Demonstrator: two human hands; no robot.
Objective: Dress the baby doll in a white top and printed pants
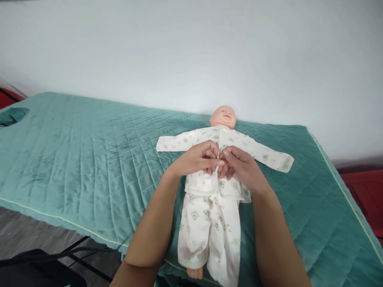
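Note:
A baby doll (223, 116) lies on its back on a green quilted bed (89, 159), head towards the wall. It wears a white printed shirt (239, 145) and matching trousers (209, 231). My left hand (196, 159) and my right hand (241, 167) meet over the doll's chest. Both pinch the shirt's front opening, fingers curled together on the cloth. One bare foot (195, 272) pokes out at the near edge.
A plain white wall (191, 48) runs behind the bed. Red surfaces show at the far left (7, 97) and right (366, 195). A dark object and cables (38, 263) lie on the grey floor at lower left.

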